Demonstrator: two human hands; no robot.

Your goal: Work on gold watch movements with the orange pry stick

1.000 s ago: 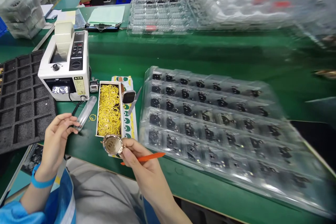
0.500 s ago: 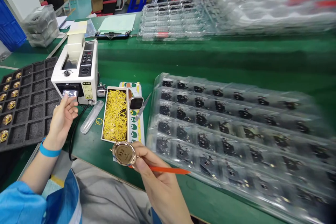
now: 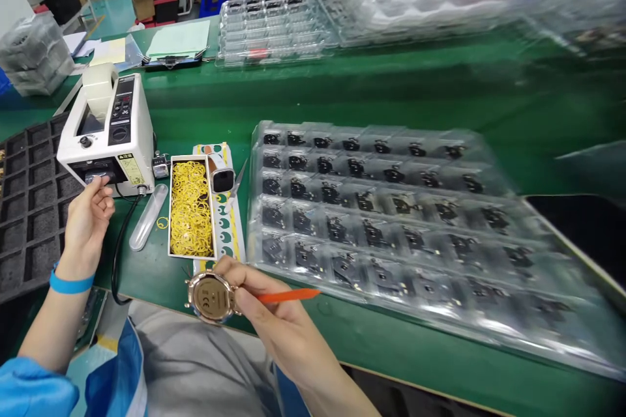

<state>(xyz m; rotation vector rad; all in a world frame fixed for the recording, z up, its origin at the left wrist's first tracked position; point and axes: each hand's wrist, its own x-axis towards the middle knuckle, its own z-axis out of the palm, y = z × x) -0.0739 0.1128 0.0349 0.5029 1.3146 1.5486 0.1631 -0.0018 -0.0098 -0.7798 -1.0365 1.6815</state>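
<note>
My right hand point(image 3: 274, 306) grips a gold-rimmed watch case point(image 3: 211, 298) by its side, with the engraved back facing up. A pointed orange strip point(image 3: 288, 296) sticks out to the right from the same hand. At the front slot of a white tape dispenser point(image 3: 110, 133), my left hand point(image 3: 90, 212) is closed, fingertips pinching a short piece of clear tape point(image 3: 96, 175). A roll of tape point(image 3: 100, 88) sits on top of the dispenser. Just beyond the watch case stands a white box point(image 3: 169, 234) filled with yellow rings point(image 3: 190, 208).
A clear compartment tray point(image 3: 391, 287) of black parts covers much of the right side. Near the box lie a wristwatch point(image 3: 223, 179), tweezers point(image 3: 237, 186) and a clear plastic tube point(image 3: 148, 218). A black foam tray point(image 3: 36, 208) is at left; clear trays point(image 3: 274, 29) stand behind.
The view has swung to the right, so the bench items appear farther left. My left hand stays at the dispenser's slot; my right hand still grips the watch case and orange strip.
</note>
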